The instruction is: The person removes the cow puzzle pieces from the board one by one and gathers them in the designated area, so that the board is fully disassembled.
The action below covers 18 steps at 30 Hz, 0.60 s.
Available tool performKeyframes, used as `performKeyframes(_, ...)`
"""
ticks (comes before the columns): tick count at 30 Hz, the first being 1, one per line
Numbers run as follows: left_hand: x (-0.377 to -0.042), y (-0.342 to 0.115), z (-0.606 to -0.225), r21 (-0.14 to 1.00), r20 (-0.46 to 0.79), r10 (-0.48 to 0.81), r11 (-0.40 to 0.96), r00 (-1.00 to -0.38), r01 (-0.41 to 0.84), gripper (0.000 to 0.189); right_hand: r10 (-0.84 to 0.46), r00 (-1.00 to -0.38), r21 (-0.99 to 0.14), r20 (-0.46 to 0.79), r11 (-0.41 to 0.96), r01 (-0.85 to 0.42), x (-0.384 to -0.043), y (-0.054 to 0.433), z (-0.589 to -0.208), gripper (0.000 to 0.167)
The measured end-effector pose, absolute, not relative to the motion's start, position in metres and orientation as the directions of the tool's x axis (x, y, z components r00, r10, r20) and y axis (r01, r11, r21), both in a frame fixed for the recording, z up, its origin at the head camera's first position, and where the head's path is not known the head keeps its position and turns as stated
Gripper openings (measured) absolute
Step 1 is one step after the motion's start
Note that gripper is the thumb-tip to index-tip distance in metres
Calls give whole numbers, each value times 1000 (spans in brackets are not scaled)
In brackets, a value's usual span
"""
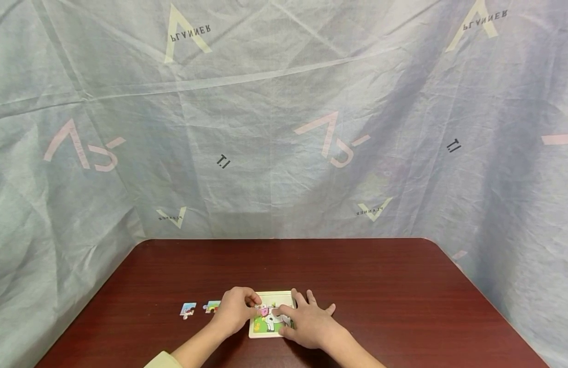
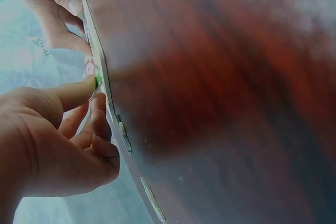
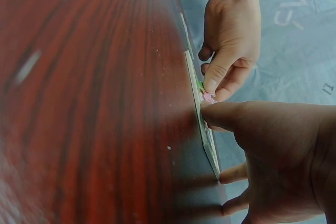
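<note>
Looks forward and down in the head view, from farthest back, over the dark red tabletop [image 1: 380, 286] to the printed fabric backdrop [image 1: 265, 194]; in both wrist views, looks close and low, rolled sideways, skimming the tabletop; shares between these left hand [image 2: 58, 135], right hand [image 3: 283, 156] and edge-on puzzle tray [image 3: 195, 87]

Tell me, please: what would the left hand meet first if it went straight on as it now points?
Likely the right hand, just ahead over the puzzle; depth is unclear, so the left hand might catch the puzzle itself first.
</note>
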State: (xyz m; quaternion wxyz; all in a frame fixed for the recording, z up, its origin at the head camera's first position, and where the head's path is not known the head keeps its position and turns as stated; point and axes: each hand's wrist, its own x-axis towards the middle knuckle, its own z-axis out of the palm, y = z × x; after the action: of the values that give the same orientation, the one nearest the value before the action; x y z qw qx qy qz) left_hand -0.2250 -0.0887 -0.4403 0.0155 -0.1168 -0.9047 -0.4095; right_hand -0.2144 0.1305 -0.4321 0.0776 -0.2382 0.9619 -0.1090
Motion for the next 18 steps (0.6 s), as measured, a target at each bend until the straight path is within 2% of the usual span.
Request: performKeyframes(18,-224,-92,-437,764,132,169,611,-977,209,5,-471,-876,-241,-103,866,-438,-215,131,-433,38)
